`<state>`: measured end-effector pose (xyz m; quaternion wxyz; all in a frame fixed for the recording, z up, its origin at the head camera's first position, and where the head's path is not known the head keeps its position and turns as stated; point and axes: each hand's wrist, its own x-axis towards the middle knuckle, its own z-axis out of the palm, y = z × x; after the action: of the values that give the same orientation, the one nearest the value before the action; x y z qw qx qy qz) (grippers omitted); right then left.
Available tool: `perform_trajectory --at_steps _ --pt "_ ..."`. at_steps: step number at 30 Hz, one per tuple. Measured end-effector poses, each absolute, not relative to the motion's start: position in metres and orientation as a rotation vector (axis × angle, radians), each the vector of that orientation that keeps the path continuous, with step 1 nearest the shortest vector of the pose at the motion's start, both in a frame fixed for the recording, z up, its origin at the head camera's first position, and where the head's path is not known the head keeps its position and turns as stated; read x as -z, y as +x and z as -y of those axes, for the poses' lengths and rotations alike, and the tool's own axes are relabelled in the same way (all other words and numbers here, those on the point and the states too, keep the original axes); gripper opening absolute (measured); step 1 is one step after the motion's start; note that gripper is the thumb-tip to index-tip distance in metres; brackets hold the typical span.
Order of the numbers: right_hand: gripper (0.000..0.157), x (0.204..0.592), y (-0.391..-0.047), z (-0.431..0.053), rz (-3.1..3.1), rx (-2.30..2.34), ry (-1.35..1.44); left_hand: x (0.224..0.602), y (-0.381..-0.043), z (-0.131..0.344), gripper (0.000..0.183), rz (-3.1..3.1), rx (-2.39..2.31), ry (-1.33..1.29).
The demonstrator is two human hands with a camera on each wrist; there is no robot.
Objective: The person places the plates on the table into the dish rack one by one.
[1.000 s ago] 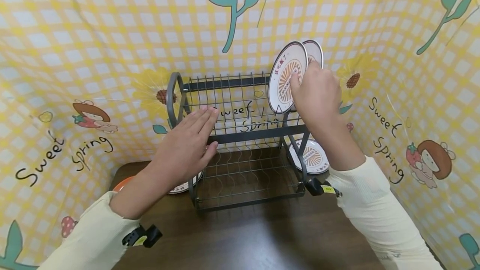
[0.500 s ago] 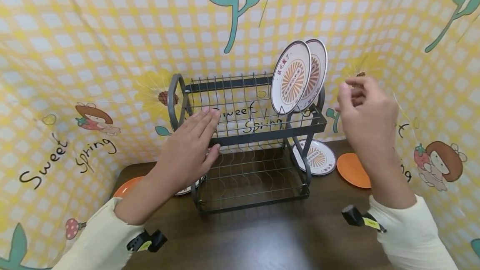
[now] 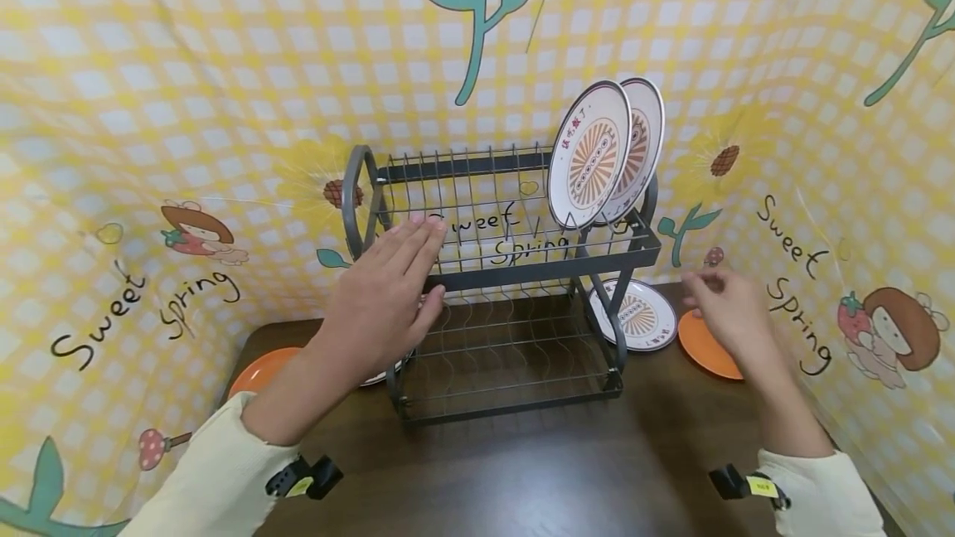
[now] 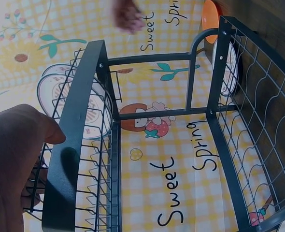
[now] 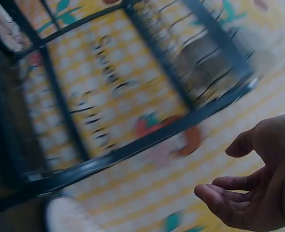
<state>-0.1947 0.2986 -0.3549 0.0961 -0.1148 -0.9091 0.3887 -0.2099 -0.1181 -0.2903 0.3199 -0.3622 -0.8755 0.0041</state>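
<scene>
the head view is bright and mostly clear, with a pale shine on the near part of the brown table [image 3: 515, 462], but the right wrist view is dimmer and the rack [image 5: 133, 147] looks smeary.

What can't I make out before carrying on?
Head: most of the left white plate, behind the left hand.
Head: part of the left orange plate, behind the left arm.
Left wrist: right hand, blurred, cut by top edge.
Right wrist: pale shape, blurred, cut by bottom edge.
</scene>
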Motion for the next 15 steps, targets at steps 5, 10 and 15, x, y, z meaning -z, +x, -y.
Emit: perform_trajectory --at_steps 5,10,15 --pt "0.059 0.416 -0.205 -0.308 2.759 -1.376 -0.503 0.293 -0.211 0.117 0.066 2.296 0.001 -0.95" --pt "0.06 0.46 -0.215 -0.315 2.61 -1.77 -0.716 0.292 -0.211 0.117 0.065 2.291 0.002 -0.952" --pt "0.079 0.498 -0.221 -0.319 2.247 -2.164 -1.064 0.292 -0.21 0.117 0.065 2.299 -0.011 -0.949"
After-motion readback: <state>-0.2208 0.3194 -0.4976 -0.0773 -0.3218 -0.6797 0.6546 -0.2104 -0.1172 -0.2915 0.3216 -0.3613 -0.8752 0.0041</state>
